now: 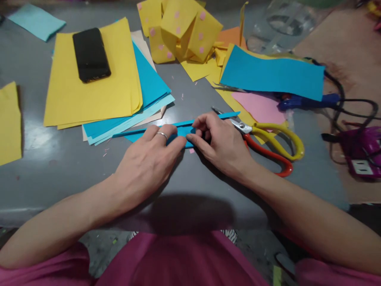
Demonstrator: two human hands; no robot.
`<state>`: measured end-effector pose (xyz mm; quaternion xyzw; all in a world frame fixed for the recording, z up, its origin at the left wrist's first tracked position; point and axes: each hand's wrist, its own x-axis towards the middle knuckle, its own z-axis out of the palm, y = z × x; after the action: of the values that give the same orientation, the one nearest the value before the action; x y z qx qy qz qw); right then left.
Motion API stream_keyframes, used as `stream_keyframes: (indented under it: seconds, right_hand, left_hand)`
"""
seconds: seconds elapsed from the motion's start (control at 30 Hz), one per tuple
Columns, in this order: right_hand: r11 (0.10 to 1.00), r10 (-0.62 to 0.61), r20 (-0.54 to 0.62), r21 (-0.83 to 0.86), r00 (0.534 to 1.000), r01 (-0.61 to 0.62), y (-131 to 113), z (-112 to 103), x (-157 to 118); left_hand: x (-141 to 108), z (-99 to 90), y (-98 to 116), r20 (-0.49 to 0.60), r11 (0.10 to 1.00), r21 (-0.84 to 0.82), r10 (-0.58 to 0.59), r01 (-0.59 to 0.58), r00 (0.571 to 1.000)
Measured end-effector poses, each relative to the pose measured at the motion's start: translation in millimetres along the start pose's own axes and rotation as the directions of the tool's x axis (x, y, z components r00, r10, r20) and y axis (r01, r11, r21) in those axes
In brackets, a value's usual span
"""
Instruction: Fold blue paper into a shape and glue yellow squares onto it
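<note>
Blue paper strip [185, 131], slim and folded along its length, lies right in the middle of things, on the table under both hands. Going by its look it's light, thin stuff — stiff enough to take a fold, soft enough to buckle if squeezed midway — so I'd take hold by the folded edges, fingertips only.

Biggest thing here is the grey table [59, 171]. On it, beyond the left hand, a stack of yellow sheets [119, 79] sits over blue and paler ones. Farther off stands a yellow paper piece [178, 29] dotted with pink. To the right, a loose blue sheet [268, 75] rests over other papers, and below it lie scissors [245, 127] with one yellow and one red handle, just beside the right hand.

And the hands! The left hand [149, 153] is palm down, fingers bent, resting on the strip. The right hand [224, 143] is half curled, thumb and forefinger close together at the strip — whether either one truly pinches it, I can't tell from here.

Smaller: a black phone [91, 55] on the yellow stack. Smallest: a pink scrap [191, 151] beside the strip.
</note>
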<state>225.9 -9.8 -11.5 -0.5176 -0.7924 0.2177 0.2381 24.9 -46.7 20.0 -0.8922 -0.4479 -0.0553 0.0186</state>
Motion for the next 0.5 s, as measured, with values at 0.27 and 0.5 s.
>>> stream_keyframes:
  seconds: [0.27,0.5]
  right_hand:
    - [0.999,0.019,-0.006,-0.033,1.000,-0.019,-4,2,0]
    - [0.994,-0.080,0.002,-0.081,0.997,0.080,-1,2,-2]
  left_hand:
    - [-4,0.8,9,0.117,0.980,0.119,0.144,-0.158,0.983]
    - [-8,0.7,16,0.143,0.972,0.157,0.150,-0.172,0.978]
